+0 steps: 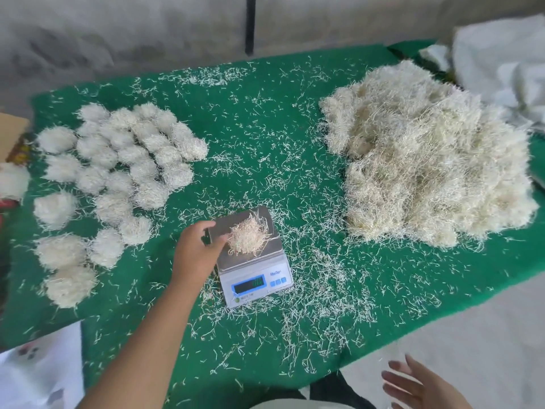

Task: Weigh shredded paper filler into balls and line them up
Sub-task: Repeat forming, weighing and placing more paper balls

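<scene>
A small white digital scale (256,283) stands near the middle of the green table (265,128). On its steel pan lies a loose ball of shredded paper (247,236). My left hand (196,246) reaches in from the lower left, its curled fingers gripping the ball's left side. Off the table at the bottom right, my right hand (418,385) hangs with fingers spread and holds nothing. Several finished paper balls (118,172) lie in rows on the left. A big heap of shredded paper (427,160) fills the right side.
Loose paper shreds (309,276) are strewn over the green cover. White cloth or bags (501,63) lie at the far right corner. A cardboard box (11,134) and coloured items sit at the left edge. A grey wall with a dark pole (250,25) stands behind.
</scene>
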Demonstrator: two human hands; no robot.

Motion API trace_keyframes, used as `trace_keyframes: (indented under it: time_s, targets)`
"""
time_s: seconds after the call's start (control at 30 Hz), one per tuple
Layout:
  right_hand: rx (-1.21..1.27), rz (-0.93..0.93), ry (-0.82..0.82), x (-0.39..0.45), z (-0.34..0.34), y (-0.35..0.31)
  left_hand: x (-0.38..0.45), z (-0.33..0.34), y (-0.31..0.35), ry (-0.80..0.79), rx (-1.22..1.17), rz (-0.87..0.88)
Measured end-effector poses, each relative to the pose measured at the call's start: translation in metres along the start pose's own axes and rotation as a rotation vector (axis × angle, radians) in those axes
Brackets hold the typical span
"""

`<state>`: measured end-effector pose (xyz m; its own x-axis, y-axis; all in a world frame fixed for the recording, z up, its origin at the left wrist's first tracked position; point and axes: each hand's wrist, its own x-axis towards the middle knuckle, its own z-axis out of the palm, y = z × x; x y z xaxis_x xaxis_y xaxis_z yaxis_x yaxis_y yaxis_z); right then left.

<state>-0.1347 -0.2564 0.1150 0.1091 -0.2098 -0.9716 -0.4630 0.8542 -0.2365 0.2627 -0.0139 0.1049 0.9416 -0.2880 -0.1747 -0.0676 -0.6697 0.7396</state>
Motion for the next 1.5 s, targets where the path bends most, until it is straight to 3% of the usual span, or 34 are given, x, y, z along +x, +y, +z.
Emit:
trace_keyframes:
  time_s: [0.33,0.87,1.03,1.13,1.27,1.5]
  targets:
    - [-0.408,-0.273,0.009,-0.003,0.036,-0.023,-0.049,-0.012,-0.024,0.080,-0.090,-0.075]
    - [-0.333,-0.248,0.055,0.015,0.007,-0.027,-0.027,0.005,-0.009,0.076,-0.094,-0.088]
    - [-0.305,-0.229,0.077,0.013,0.004,-0.024,-0.023,0.023,0.004,0.140,-0.048,0.018]
    - [-0.280,-0.200,0.084,0.014,-0.001,-0.023,-0.031,0.054,0.021,0.052,-0.017,0.120]
    - [-0.228,-0.159,0.116,0.019,-0.015,-0.029,-0.043,0.118,0.056,-0.191,0.060,0.206]
    - [-0.126,-0.083,0.180,0.035,-0.053,-0.043,-0.033,0.230,0.119,-0.469,0.134,0.208]
